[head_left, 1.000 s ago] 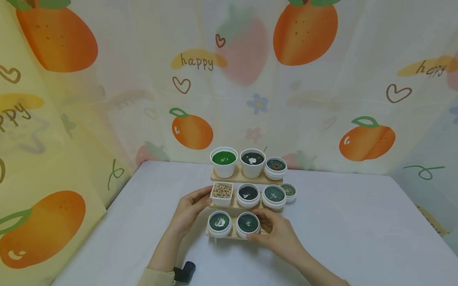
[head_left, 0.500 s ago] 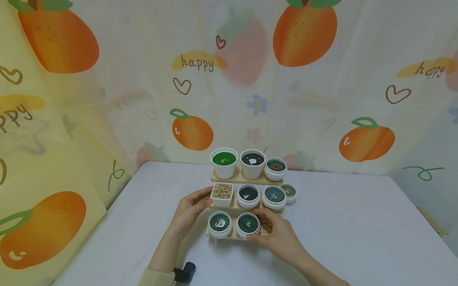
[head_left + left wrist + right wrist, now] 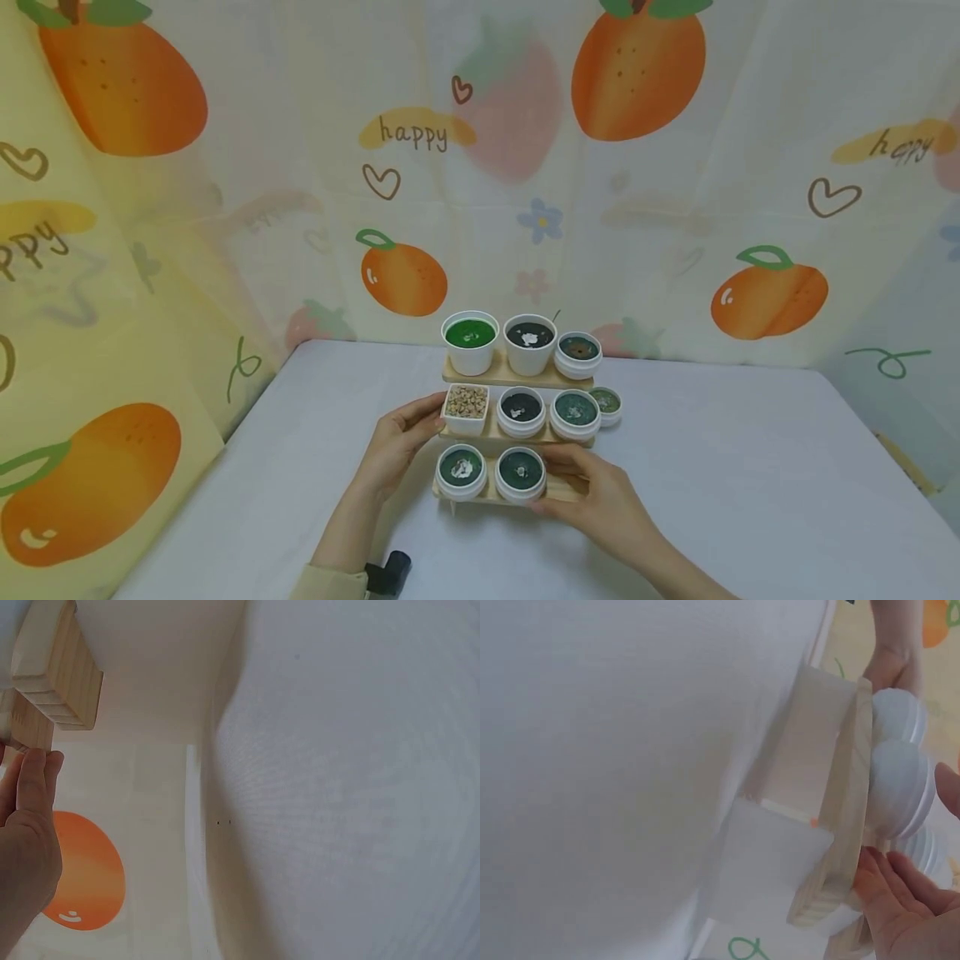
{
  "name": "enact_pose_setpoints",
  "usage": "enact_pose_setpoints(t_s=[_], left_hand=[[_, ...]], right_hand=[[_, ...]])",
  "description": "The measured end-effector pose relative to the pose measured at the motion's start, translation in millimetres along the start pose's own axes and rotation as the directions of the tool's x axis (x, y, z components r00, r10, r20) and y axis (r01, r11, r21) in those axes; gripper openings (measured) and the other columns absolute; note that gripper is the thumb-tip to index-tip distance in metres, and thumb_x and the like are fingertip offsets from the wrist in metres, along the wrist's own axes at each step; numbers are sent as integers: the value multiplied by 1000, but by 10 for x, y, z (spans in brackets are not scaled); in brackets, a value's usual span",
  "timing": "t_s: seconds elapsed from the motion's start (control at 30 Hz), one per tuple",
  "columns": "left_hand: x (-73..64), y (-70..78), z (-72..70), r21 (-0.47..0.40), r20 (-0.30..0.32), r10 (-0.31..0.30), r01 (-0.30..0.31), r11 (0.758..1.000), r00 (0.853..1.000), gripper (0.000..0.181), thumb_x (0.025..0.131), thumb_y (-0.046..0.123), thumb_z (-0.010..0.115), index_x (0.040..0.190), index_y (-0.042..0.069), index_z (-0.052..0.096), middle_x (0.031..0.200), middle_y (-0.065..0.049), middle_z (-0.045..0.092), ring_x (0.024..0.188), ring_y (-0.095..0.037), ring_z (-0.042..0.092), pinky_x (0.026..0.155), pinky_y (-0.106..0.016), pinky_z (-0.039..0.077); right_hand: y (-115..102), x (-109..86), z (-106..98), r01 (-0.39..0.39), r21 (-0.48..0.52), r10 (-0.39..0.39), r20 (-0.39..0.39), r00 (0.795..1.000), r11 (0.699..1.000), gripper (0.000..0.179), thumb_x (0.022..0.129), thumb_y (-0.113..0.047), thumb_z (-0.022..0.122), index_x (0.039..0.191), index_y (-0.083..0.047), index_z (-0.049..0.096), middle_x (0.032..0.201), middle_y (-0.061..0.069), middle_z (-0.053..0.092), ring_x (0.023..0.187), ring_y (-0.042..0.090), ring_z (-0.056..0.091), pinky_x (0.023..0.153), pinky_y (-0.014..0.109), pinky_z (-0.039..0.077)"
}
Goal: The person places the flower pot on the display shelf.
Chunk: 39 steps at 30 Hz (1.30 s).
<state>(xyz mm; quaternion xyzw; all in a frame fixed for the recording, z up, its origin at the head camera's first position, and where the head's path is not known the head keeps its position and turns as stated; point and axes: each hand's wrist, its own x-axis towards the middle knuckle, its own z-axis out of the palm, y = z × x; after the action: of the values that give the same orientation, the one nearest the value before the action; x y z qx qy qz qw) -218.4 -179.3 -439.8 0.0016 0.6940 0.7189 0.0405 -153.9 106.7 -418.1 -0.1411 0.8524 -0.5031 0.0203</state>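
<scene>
On a three-tier wooden display stand (image 3: 564,493) sit several small white pots. My left hand (image 3: 392,442) holds the left end of the middle board, beside a square pot (image 3: 465,410) of pale granules. In the left wrist view, its fingers (image 3: 34,780) lie against the wooden board. My right hand (image 3: 596,500) is at the bottom board, just right of a round pot with a dark green top (image 3: 521,473). The right wrist view shows its thumb (image 3: 949,787) apart from that pot (image 3: 898,784) and its fingers near the board. Another round pot (image 3: 461,469) stands left of it.
The top board carries a bright green pot (image 3: 470,340), a black-topped pot (image 3: 529,340) and a lower pot (image 3: 578,353). Two round pots sit on the middle board; a small one (image 3: 606,404) is behind its right end. White cloth (image 3: 750,475) covers the table.
My right hand has shifted slightly right, its thumb and fingers coming away from the round pot on the bottom board. The left hand stays in place.
</scene>
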Motion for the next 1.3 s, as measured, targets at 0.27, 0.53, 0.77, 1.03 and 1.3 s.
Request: enact_pose_setpoints(t_s=[0.27,0.53,0.77,1.03,1.3], left_hand=[[7,10,3,-18,8,-8,9,1000,1000,46,93,3,62,138,0,54,144,-17,56,118,-5,62,99,-17,52],[0,22,10,-14,6,-7,7,1000,1000,46,93,3,62,138,0,54,144,-17,56,119,-5,62,100,-17,52],[-5,5,9,-14,2,9,-9,1000,1000,47,92,3,63,138,-2,53,143,-19,56,119,-5,62,99,-16,52],[-19,-3,16,-11,5,12,-12,1000,1000,47,93,4,63,138,-2,53,144,-19,55,121,-7,61,99,-16,52],[-26,15,4,-7,12,4,-4,1000,1000,48,93,3,62,140,-2,51,145,-19,54,122,-8,61,100,-16,51]], right_hand=[[75,-71,-166,-12,-13,12,-6,1000,1000,59,70,-30,89,122,-17,65,119,3,72,111,20,69,98,26,56],[143,-130,-363,-31,-53,31,-1,1000,998,57,72,-33,87,122,-16,66,121,4,72,111,20,68,97,31,57],[247,-121,-488,-116,-60,115,-28,993,991,53,75,-29,86,122,-15,65,121,4,71,113,19,68,98,28,57],[349,-46,-663,-82,-73,75,-85,994,994,52,80,-27,83,125,-8,64,122,11,71,112,23,68,97,31,57],[467,124,-810,-98,-86,85,-149,985,991,56,82,-25,81,130,-5,60,128,16,68,117,27,66,101,35,54]])
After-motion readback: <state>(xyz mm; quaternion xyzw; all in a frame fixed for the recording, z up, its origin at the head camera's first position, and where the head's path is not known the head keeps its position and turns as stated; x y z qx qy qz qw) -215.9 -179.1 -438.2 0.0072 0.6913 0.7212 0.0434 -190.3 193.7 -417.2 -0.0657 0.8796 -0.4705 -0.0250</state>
